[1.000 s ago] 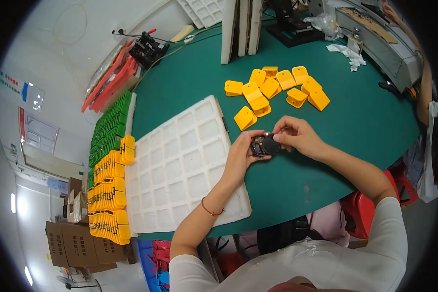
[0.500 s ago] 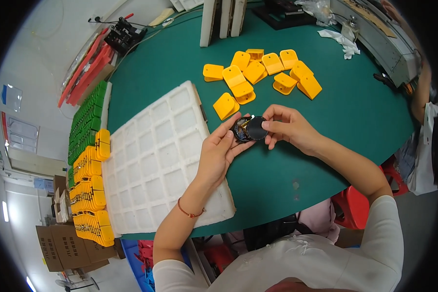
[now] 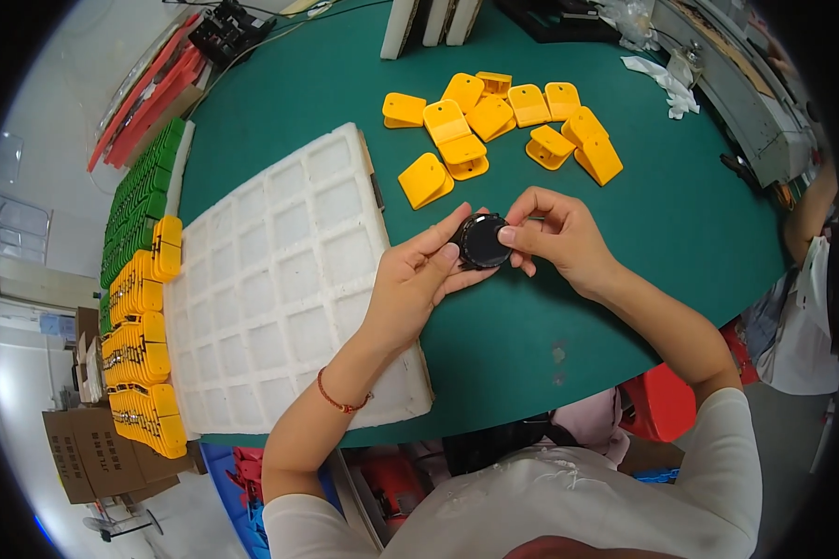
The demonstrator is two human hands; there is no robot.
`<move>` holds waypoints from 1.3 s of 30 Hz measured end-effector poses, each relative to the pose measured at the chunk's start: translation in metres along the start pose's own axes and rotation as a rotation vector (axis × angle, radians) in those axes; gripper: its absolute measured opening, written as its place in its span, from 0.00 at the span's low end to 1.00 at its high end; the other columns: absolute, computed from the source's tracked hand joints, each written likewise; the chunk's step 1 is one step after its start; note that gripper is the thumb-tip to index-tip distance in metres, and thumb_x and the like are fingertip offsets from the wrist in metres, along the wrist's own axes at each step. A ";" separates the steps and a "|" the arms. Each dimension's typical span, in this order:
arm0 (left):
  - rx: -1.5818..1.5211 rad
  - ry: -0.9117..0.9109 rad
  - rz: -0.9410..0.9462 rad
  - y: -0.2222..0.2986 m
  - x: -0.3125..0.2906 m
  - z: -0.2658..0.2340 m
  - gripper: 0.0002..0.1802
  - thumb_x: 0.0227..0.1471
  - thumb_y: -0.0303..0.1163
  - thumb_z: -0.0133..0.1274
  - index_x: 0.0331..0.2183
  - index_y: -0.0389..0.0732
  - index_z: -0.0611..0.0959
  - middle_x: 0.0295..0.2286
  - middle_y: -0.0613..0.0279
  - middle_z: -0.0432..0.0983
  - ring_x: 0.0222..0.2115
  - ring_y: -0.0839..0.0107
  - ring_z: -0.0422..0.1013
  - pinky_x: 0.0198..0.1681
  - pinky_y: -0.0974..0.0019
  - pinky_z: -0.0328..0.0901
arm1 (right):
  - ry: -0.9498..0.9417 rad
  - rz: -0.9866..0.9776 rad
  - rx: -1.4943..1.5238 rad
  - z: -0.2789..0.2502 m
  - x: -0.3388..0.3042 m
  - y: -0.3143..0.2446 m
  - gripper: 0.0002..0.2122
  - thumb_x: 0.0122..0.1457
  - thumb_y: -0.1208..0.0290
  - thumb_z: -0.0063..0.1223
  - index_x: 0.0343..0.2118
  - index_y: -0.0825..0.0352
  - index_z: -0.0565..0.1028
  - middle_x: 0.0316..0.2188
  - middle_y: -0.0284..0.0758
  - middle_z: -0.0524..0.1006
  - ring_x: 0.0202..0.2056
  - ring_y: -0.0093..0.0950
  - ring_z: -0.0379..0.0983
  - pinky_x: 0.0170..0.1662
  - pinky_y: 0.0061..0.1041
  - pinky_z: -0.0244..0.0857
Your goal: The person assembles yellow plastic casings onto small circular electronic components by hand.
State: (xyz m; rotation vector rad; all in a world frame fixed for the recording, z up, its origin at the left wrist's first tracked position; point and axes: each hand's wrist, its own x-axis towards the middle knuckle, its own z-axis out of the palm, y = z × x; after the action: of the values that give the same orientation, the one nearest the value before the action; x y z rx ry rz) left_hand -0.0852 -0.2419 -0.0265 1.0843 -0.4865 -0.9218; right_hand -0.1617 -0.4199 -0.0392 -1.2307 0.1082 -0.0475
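A small round black device is held between both hands above the green tabletop, its dark disc-shaped face turned up. My left hand cradles its rim from the left, fingers behind and thumb in front. From the right, my right hand pinches the disc's edge between thumb and fingertips. The inside of the device is covered by the disc. Just beyond the hands lie several yellow bent plastic clips, the closest one near my left fingertips.
A white foam tray with square pockets lies left of my hands. Rows of green and yellow clips line its far left side. White foam boards stand at the back; a grey machine and crumpled tissue are at the right.
The black disc has moved left onto the round body, covering the wiring that showed before. Both hands have come closer together. The whole view has shifted slightly.
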 end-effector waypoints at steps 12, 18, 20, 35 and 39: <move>0.008 0.001 0.008 -0.002 -0.001 -0.002 0.21 0.55 0.22 0.34 0.51 0.29 0.59 0.47 0.48 0.61 0.45 0.61 0.65 0.49 0.62 0.63 | -0.020 -0.018 -0.018 -0.001 0.001 0.001 0.05 0.50 0.78 0.53 0.26 0.70 0.68 0.20 0.32 0.71 0.20 0.16 0.69 0.20 0.12 0.61; 0.032 -0.016 0.013 -0.003 -0.001 -0.002 0.22 0.55 0.23 0.34 0.52 0.33 0.58 0.48 0.54 0.61 0.45 0.66 0.64 0.49 0.63 0.63 | -0.005 -0.059 -0.068 0.001 0.000 0.003 0.06 0.50 0.77 0.54 0.26 0.70 0.67 0.18 0.31 0.71 0.18 0.16 0.68 0.19 0.12 0.61; 0.023 -0.009 0.028 -0.004 -0.001 -0.001 0.22 0.55 0.22 0.35 0.52 0.33 0.58 0.48 0.54 0.61 0.45 0.67 0.64 0.49 0.64 0.63 | 0.035 -0.093 -0.114 0.003 0.000 0.005 0.07 0.49 0.77 0.54 0.25 0.69 0.66 0.17 0.31 0.71 0.17 0.15 0.68 0.19 0.12 0.60; 0.177 -0.037 0.224 -0.010 -0.001 0.008 0.13 0.49 0.15 0.41 0.40 0.31 0.67 0.48 0.47 0.60 0.45 0.72 0.63 0.46 0.71 0.63 | -0.089 -0.468 -0.733 0.002 -0.003 0.004 0.09 0.47 0.70 0.51 0.25 0.68 0.65 0.19 0.33 0.63 0.16 0.25 0.58 0.21 0.23 0.54; 0.306 -0.059 0.253 -0.010 -0.004 0.007 0.12 0.48 0.14 0.41 0.37 0.31 0.68 0.48 0.47 0.62 0.35 0.82 0.65 0.35 0.79 0.62 | -0.186 -0.613 -0.875 0.000 -0.004 0.004 0.08 0.46 0.70 0.50 0.23 0.69 0.66 0.18 0.36 0.64 0.17 0.31 0.61 0.21 0.26 0.55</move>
State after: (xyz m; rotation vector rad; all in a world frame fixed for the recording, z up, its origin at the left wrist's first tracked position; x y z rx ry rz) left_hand -0.0966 -0.2437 -0.0326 1.2397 -0.8132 -0.6704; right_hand -0.1658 -0.4183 -0.0431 -2.0968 -0.4631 -0.4555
